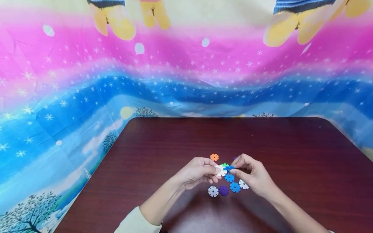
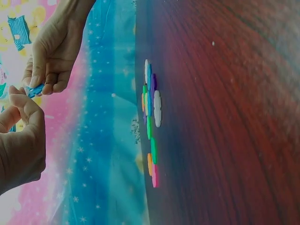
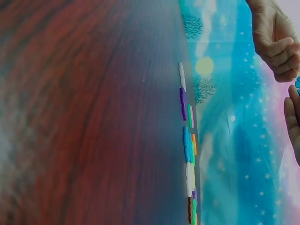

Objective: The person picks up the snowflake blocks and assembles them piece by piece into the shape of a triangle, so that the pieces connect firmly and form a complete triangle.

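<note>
Between the thumb and fingers of my left hand [image 1: 193, 173] is a white notched snowflake disc [image 1: 221, 171]. My right hand [image 1: 256, 176] pinches a blue notched disc [image 1: 229, 169] by its edge. Their rims meet or overlap in the head view; I cannot tell whether the slots interlock. Both hands are raised above the table, and in the left wrist view the blue disc [image 2: 35, 90] shows at the fingertips. Under them lie a green disc [image 1: 224, 165], partly covered, and another blue disc [image 1: 229, 178].
On the dark red table [image 1: 163, 139] lie an orange disc [image 1: 214, 157], a white one [image 1: 213, 191], a purple one [image 1: 223, 190] and a lower blue one [image 1: 235, 187]. A pink disc [image 2: 155, 177] shows in the left wrist view. A printed curtain [image 1: 180, 64] hangs behind.
</note>
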Tool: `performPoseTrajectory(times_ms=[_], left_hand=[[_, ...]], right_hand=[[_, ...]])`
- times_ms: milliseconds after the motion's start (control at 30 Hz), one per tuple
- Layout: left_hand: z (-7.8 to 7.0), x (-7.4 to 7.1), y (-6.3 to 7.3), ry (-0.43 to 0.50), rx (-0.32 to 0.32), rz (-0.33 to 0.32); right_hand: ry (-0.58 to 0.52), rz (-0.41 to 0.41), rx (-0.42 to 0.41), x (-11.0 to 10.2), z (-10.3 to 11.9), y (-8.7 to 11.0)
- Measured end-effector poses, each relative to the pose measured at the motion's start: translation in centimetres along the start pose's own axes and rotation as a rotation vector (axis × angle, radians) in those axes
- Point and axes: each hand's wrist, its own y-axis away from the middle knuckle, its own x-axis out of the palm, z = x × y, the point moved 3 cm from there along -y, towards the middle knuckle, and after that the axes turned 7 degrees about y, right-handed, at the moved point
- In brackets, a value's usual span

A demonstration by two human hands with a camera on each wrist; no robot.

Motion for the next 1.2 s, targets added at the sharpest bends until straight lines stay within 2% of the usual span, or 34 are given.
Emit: performPoseTrajectory(times_ms=[167,333,400,500,600,667,767,867,967,1067,1200], left_hand=[[-0.3,-0.1,0.0,-0.040,0.018,-0.006],[-0.6,-0.6,0.2,-0.063,0.037,-0.015],[-0.7,-0.8,0.3,-0.066,0.045,-0.026],[-0.8,-1.1,0.5,-0.075,0.056,-0.034],[-0.8,-1.4,0.6,-0.070,0.062,-0.042],[-0.8,-1.5,0.6,-0.068,0.067,-0.049],[-0.8,-1.7,0.7,-0.063,0.067,-0.063],[-0.9,-1.8,0.7,-0.062,0.076,-0.066],[-1.0,-1.8,0.8,-0.057,0.077,-0.060],[-1.0,-1.8,0.8,-0.051,0.072,-0.061],[-1.1,-1.7,0.9,-0.049,0.070,-0.065]], right_hand=[[0.067,-0.008,0.095,-0.1,0.1,0.0],[0.125,0.040,0.231,-1.0,-0.8,-0.1],[0.219,0.065,0.277,-1.8,-1.6,-0.3],[0.418,0.108,0.326,-2.9,-2.9,-0.5],[0.574,0.175,0.358,-3.9,-4.1,-0.5],[0.629,0.241,0.389,-4.3,-4.8,-0.3],[0.681,0.383,0.441,-4.5,-5.6,0.1],[0.723,0.505,0.463,-4.5,-6.2,0.7],[0.757,0.577,0.457,-4.3,-6.5,1.0],[0.791,0.614,0.438,-4.1,-6.9,1.2],[0.832,0.623,0.417,-3.7,-7.2,1.6]])
